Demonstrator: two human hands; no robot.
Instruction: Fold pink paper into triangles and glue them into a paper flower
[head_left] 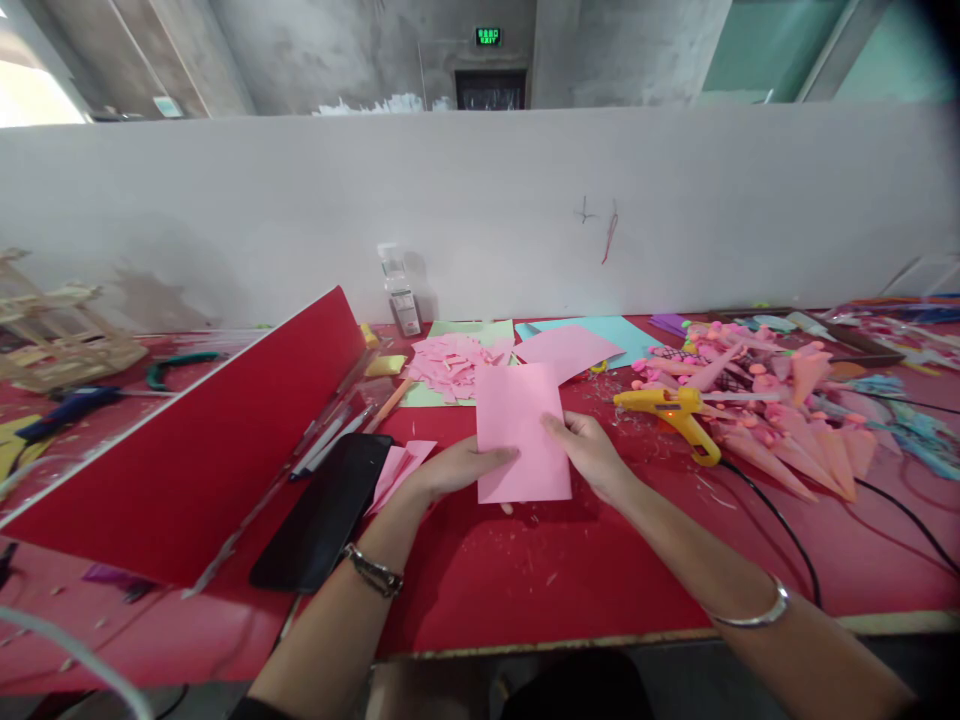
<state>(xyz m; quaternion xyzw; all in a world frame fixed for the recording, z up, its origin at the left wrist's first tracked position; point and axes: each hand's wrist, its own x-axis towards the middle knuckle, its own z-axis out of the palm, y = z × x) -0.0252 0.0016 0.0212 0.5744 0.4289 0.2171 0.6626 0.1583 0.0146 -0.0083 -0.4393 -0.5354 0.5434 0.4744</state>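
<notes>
Holding pink paper (521, 415), 2 hands (595, 458) face 1 bottle (403, 300), contents unclear.

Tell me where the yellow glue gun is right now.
In the head view, the yellow glue gun is right of centre, just beyond and to the right of the right hand, at the left edge of the heap of pink cones.

L hand (456, 466) & R hand (594, 452) grip pink paper (521, 415) by opp. sides, thumbs on top, over red table (465, 580). Pink scraps (448, 368) behind it on green sheet (480, 328). Blk phone (322, 520) nr L forearm, red board (225, 450) tilted up left of it. Yellow glue gun (679, 408) on R, nr pink cones (799, 440). Bottle (403, 295) upright at back, nr white partition (495, 220).
</notes>
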